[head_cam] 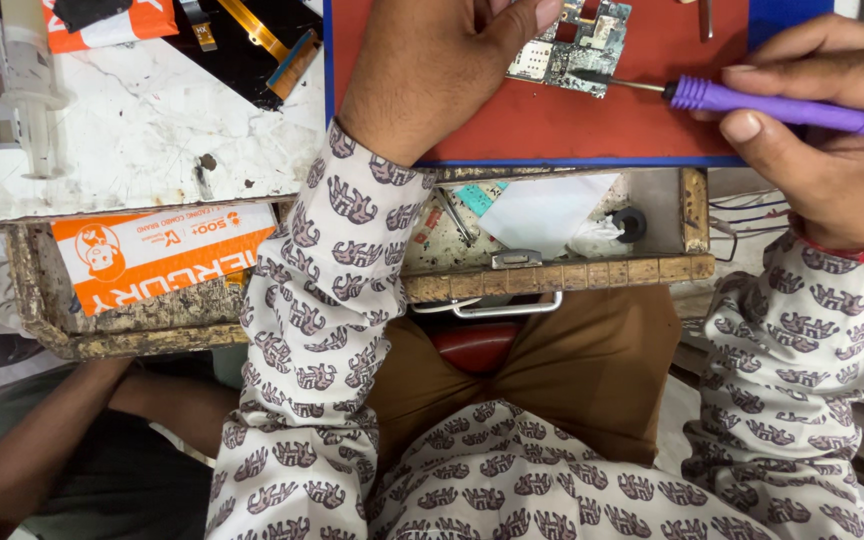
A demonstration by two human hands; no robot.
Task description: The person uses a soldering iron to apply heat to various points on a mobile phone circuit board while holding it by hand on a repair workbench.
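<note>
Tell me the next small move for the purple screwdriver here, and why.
Probably ease the screwdriver tip down into a screw on the circuit board and turn. The right hand holds the purple screwdriver with its tip at the board's edge, while the left hand steadies the board on the red mat.

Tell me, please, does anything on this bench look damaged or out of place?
Yes. The drawer under the red mat hangs open, its front edge chipped and worn, with loose paper inside. The white benchtop is stained and scratched.
</note>
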